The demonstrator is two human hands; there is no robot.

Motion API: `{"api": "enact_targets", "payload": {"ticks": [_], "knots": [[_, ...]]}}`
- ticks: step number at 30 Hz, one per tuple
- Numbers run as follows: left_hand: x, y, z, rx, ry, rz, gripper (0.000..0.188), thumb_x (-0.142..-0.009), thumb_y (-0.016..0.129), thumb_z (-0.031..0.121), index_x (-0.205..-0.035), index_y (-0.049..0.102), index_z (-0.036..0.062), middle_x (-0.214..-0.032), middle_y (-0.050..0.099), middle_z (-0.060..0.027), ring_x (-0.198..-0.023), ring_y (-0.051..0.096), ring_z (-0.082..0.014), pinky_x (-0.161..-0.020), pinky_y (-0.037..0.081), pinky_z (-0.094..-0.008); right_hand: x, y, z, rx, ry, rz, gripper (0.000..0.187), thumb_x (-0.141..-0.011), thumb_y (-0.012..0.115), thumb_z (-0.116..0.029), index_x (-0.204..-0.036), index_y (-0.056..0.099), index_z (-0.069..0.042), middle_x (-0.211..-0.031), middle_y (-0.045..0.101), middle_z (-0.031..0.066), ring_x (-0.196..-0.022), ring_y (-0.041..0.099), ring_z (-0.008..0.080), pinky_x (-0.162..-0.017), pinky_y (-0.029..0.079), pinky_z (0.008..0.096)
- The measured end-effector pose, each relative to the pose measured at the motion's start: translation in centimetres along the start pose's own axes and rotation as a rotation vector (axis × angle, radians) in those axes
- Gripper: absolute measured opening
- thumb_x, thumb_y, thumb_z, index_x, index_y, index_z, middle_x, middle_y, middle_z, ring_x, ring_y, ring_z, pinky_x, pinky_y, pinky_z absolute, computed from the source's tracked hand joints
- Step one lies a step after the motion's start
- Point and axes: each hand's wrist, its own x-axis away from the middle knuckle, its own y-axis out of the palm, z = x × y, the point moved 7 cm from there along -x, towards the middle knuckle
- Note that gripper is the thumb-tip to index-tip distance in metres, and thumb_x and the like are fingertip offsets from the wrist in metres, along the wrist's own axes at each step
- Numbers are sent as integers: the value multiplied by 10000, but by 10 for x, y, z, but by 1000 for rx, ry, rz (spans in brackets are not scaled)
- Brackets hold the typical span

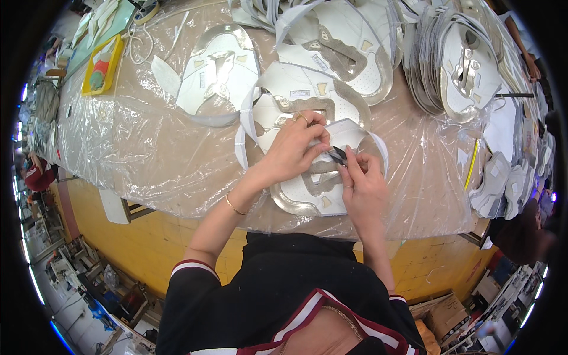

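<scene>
Low over the near side of the table, both my hands work close together on a white and grey shoe upper (325, 195) with shiny gold-beige trim. My left hand (299, 148) wears a ring and pinches the upper's middle, its fingertips closed. In my right hand (364, 180), thumb and fingers close around a small black pointed tool (338, 155) that looks like thread snips. The tool's tip is close to my left fingertips; any thread there is too fine to make out. Beneath and beyond lies another upper (349, 97), partly covered by my left hand.
Clear plastic sheeting (177, 160) covers the brown table. A single upper (222, 71) lies left; a tall stack of uppers (426, 65) stands far right. A yellow tray (94, 86) sits far left, a yellow stick (471, 164) and grey pieces (500, 177) at right.
</scene>
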Motion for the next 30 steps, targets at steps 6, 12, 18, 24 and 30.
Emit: {"api": "enact_targets", "payload": {"ticks": [6,12,18,24,30], "knots": [[0,2,-1,0,-3,-6,96,-845,671,95,-874,587,59,-1118,533,-113,-956,532,-315,-827,413,-390,1,10,5,34,-54,89,356,-838,705,-89,-1193,681,-106,-950,572,88,-752,600,213,-653,495,328],[0,3,-3,14,13,-5,103,-851,666,97,-868,571,60,-1105,541,-122,-942,527,-315,-826,410,-384,7,15,10,44,-32,108,346,-840,706,-120,-1185,682,-126,-933,573,73,-759,606,223,-663,508,341],[1,-9,-14,463,-48,127,145,-967,559,144,-882,536,30,-1063,558,-89,-910,514,-179,-875,419,-309,11,13,24,-301,111,146,320,-884,657,-75,-1204,660,-70,-988,550,86,-815,571,187,-714,485,299],[25,-35,-26,665,-314,272,274,-1009,515,242,-1091,520,-19,-1050,572,-78,-1001,524,-143,-896,459,-314,14,1,31,-577,154,221,311,-958,554,-61,-1258,588,13,-1087,528,82,-995,531,168,-898,419,271],[50,-19,-5,387,-426,65,536,-831,752,138,-1291,491,49,-1105,586,-77,-1040,572,-171,-873,475,-303,14,8,29,-646,167,189,330,-915,632,-90,-1232,614,-2,-1049,502,70,-865,506,129,-758,431,245]]}}
